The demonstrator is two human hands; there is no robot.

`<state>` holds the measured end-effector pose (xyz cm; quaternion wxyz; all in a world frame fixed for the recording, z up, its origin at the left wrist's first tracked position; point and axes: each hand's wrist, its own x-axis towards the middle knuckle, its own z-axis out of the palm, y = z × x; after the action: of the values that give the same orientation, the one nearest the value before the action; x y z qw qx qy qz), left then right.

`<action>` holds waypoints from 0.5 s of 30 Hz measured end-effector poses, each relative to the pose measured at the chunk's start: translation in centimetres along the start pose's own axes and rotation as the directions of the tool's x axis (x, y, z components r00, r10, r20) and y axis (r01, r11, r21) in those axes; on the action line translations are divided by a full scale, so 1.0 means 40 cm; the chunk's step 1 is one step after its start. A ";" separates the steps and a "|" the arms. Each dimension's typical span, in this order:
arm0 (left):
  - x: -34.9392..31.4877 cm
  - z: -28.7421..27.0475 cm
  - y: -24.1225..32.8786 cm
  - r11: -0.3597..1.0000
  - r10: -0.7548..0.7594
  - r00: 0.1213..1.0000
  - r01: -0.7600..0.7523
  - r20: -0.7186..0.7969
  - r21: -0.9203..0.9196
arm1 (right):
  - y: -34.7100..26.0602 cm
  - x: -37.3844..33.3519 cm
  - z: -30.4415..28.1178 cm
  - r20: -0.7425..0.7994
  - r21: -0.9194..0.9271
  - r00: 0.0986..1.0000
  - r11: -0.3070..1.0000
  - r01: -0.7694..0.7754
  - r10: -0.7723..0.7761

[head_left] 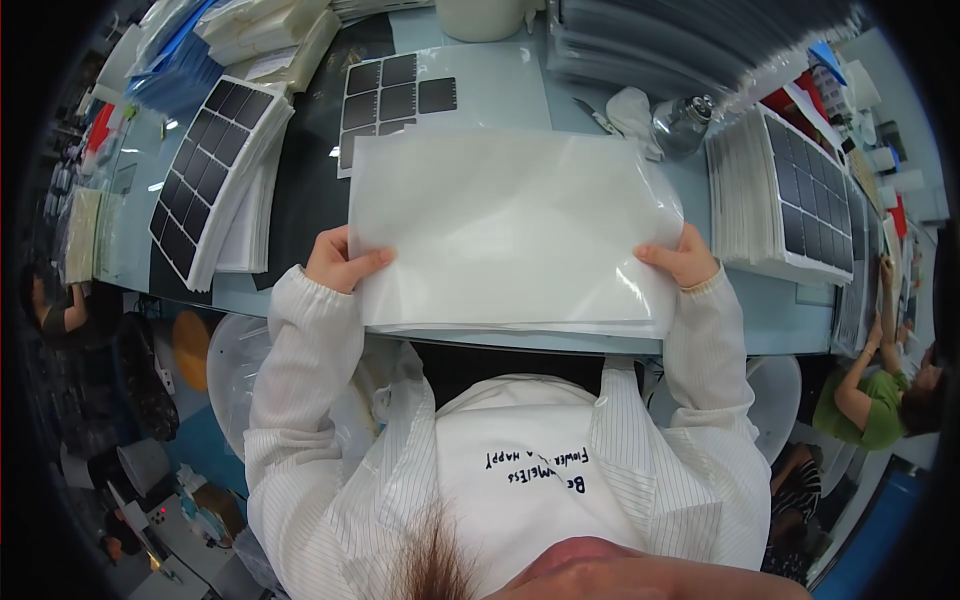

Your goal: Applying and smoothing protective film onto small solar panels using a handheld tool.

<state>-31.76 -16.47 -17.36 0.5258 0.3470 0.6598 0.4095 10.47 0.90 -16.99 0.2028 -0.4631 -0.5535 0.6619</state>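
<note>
A stack of glossy, whitish translucent sheets (515, 230) spans the space between my hands, just over the table's near edge. My left hand (346, 262) grips its left side, thumb on top and fingers mostly hidden underneath. On the opposite side my right hand (683, 258) pinches the stack the same way. Beyond the sheets, and partly covered by them, lies a sheet with black rectangular labels (398, 98) on the table.
Piles of black-label sheets stand at the left (215, 150) and right (800, 200). A glass bottle (684, 124) sits beside a crumpled white cloth (630, 108) at the back right. A white tub (482, 16) and stacked clear film (690, 45) line the far side. Other people sit at both sides.
</note>
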 end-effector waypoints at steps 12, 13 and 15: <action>-0.018 -0.068 -0.065 0.956 0.180 0.981 -0.190 -0.067 -0.221 | -0.026 0.025 0.034 0.041 0.227 0.999 0.973 0.025 -0.036; -0.013 -0.083 -0.068 0.972 0.168 0.985 -0.174 -0.047 -0.160 | -0.035 0.031 0.057 -0.035 0.199 0.999 0.979 0.040 -0.033; 0.004 -0.071 -0.035 0.975 0.147 0.982 -0.165 -0.121 -0.149 | -0.038 0.068 0.077 -0.090 0.118 0.992 0.989 0.093 -0.083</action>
<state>-34.63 -17.41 -18.37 0.4809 0.3319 0.6239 0.5190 6.18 1.81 -16.78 0.2831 -0.4524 -0.5228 0.6648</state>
